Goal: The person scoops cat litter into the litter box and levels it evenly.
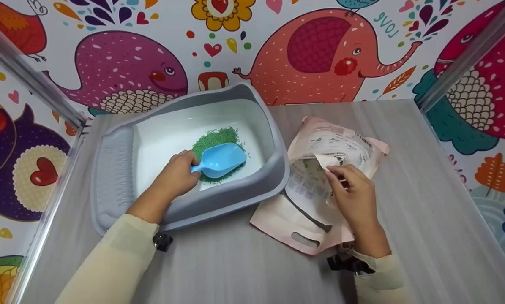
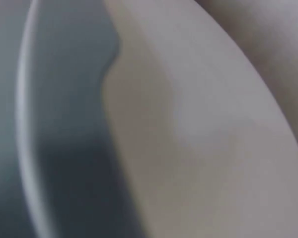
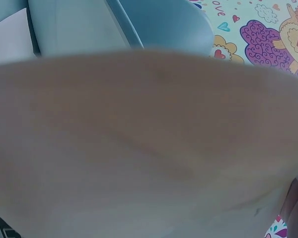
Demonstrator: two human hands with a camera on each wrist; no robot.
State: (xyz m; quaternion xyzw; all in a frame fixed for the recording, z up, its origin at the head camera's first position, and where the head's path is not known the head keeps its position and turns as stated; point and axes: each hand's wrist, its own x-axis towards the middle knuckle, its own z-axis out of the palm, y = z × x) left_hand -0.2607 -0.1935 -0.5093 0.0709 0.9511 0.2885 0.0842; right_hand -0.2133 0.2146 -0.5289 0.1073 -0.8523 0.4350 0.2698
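In the head view my left hand (image 1: 177, 174) grips the handle of a blue scoop (image 1: 223, 159). The scoop's bowl looks bare and is over a patch of green granules (image 1: 217, 137) on the white floor of a grey litter box (image 1: 273, 177). To the right, a pale pink paper-like bag (image 1: 332, 141) lies with its mouth gaping toward me. My right hand (image 1: 356, 190) pinches the edge of that mouth between thumb and fingers. Some green shows inside the bag. The left wrist view is mostly blurred sleeve and box side; blurred skin fills the right wrist view.
The box and bag lie on a grey wood-grain table (image 1: 235, 261). A wall (image 1: 218, 46) with printed animals stands right behind the box. Metal frame posts (image 1: 459, 59) rise at both back corners. The bag's flap has a handle slot and lies close to the box's right front corner.
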